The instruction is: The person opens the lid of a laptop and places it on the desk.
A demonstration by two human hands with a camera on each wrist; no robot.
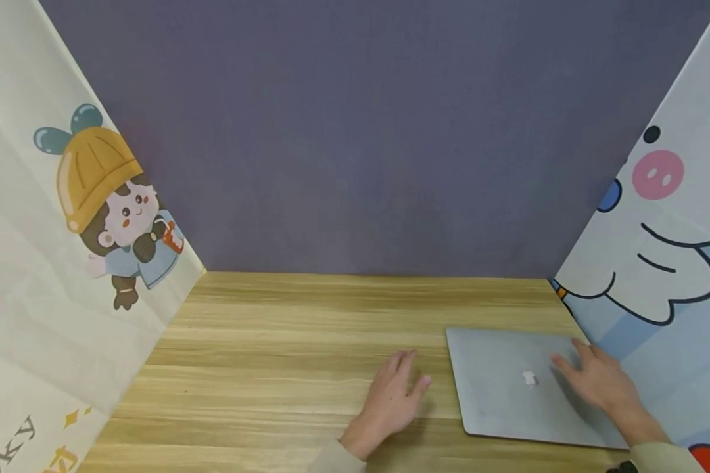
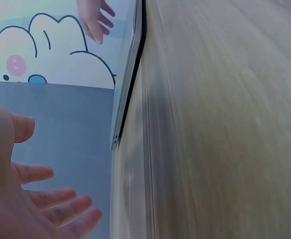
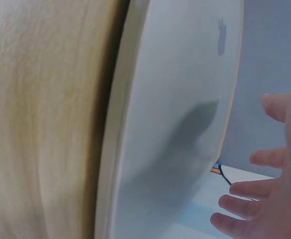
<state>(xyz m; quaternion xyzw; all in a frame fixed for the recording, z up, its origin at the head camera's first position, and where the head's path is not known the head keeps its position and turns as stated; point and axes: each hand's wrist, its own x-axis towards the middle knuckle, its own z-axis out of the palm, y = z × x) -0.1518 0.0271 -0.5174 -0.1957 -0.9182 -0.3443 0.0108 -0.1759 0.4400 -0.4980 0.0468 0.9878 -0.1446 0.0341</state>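
A closed silver laptop [image 1: 503,394] lies flat at the right of the table, a bright logo on its lid. My right hand [image 1: 603,381] is over the lid's right part with fingers spread; in the right wrist view the hand [image 3: 264,184] is held off the lid and casts a shadow on it. To the laptop's left, my left hand [image 1: 390,397] hovers over the wood, its fingers extended and holding nothing. The left wrist view shows that hand [image 2: 41,194] with separated fingers, and the laptop's thin edge [image 2: 128,74] beyond it.
The wood-grain table [image 1: 260,368] meets a dark grey-blue panel [image 1: 355,144] at the back. A white cartoon-printed panel [image 1: 18,217] stands at the left, and another printed panel [image 1: 698,217] stands close by the laptop's right side.
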